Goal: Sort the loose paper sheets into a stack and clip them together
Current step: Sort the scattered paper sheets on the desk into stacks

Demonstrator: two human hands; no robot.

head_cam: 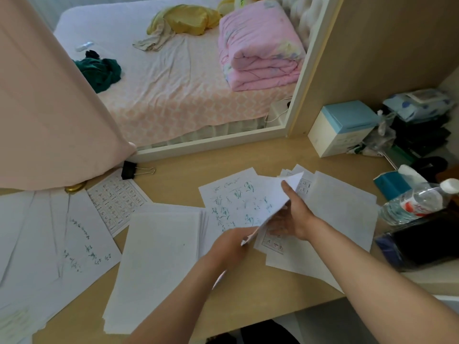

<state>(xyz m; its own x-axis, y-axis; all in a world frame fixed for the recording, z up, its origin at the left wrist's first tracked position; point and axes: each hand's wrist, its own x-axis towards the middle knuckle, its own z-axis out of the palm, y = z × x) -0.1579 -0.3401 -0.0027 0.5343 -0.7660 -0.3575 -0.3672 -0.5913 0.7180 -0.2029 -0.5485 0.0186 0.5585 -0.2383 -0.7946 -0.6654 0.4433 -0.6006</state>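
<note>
Over the middle of the desk (178, 184), the right hand (293, 219) grips a lifted sheet (275, 197), thumb on top and fingers beneath. The left hand (231, 244) pinches its lower corner. A squared stack (159, 256) lies at the front edge, loose sheets (37, 244) fan along the left edge, and a black binder clip (129, 170) sits back left.

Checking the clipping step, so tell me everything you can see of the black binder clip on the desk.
The binder clip is black, seemingly metal, with wire handles lying flat toward the right. It clamps nothing and lies on the wooden desk just before the white frame, beside the pink fabric. Its near end meets the corner of a grid-printed sheet. The left hand and right hand are away from it, holding a lifted sheet.
</note>
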